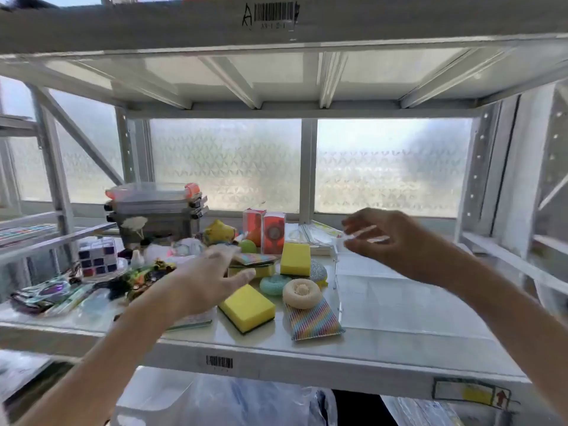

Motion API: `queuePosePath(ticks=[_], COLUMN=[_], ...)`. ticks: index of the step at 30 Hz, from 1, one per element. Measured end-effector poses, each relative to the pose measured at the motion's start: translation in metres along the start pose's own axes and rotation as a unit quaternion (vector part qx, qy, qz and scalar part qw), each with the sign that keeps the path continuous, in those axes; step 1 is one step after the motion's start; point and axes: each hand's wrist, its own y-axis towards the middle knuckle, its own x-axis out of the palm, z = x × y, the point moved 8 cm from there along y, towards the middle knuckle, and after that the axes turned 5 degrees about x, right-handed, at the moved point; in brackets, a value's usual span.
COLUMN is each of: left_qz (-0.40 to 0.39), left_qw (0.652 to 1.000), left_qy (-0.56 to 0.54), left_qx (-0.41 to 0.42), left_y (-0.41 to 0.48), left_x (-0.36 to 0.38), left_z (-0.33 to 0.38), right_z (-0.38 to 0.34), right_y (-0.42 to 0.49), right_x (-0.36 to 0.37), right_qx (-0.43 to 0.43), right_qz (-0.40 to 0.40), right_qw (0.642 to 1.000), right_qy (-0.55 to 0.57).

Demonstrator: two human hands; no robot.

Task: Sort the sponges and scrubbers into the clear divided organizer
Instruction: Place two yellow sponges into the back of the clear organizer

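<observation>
White metal shelf (384, 342) fills the frame, frosted window behind. Clear divided organizer (399, 290) sits lower right of centre on the shelf, nothing visible in its compartments (walls hard to trace). Stack of clear lidded boxes (156, 210) left of centre at the back. Sponges and scrubbers cluster mid-frame, just left of the organizer: yellow sponge (247, 307) flat in front, second yellow sponge (295, 259) tilted up behind, rainbow striped sponge (312, 321) touching the organizer's left wall, cream round scrubber (301, 293) resting on its top end, teal round scrubber (273, 284) beside that. Left hand (209, 281) hovers over the pile, fingers spread, holding nothing. Right hand (396, 241) above the organizer's far end, fingers apart, blurred, empty
</observation>
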Motion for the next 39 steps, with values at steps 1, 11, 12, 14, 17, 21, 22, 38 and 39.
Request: queuePosePath(ticks=[1, 11, 12, 14, 17, 21, 22, 38, 39], left_qz=[-0.051, -0.222, -0.230, -0.242, -0.238, -0.156, -0.107, 0.051, 0.034], left_qw=[0.997, 0.964, 0.963, 0.961, 0.962, 0.978, 0.985, 0.970, 0.970], left_qy=[0.042, 0.091, 0.085, 0.060, 0.062, 0.102, 0.113, 0.062, 0.065], left_qx=[-0.030, -0.111, -0.111, -0.121, -0.122, -0.091, -0.078, 0.230, 0.234], left_y=[0.012, 0.068, 0.070, 0.076, 0.080, 0.087, 0.090, 0.246, 0.250], left_x=[0.021, 0.090, 0.091, 0.095, 0.100, 0.081, 0.066, 0.136, 0.150], left_z=[-0.006, -0.038, -0.038, -0.043, -0.045, -0.030, -0.021, 0.254, 0.262], right_z=[0.013, 0.085, 0.088, 0.098, 0.106, 0.084, 0.076, 0.262, 0.267], right_y=[0.017, 0.163, 0.170, 0.183, 0.190, 0.187, 0.184, 0.105, 0.104], right_x=[0.020, 0.150, 0.157, 0.168, 0.175, 0.146, 0.125, -0.120, -0.122], right_qx=[-0.003, 0.155, 0.169, 0.202, 0.234, 0.190, 0.167, 0.255, 0.244], right_qz=[-0.015, -0.043, -0.047, -0.038, -0.002, 0.049, 0.070, 0.208, 0.217], right_qw=[0.999, 0.971, 0.969, 0.966, 0.961, 0.978, 0.982, 0.943, 0.944], right_qy=[-0.038, -0.179, -0.175, -0.157, -0.145, -0.070, -0.045, -0.056, -0.041])
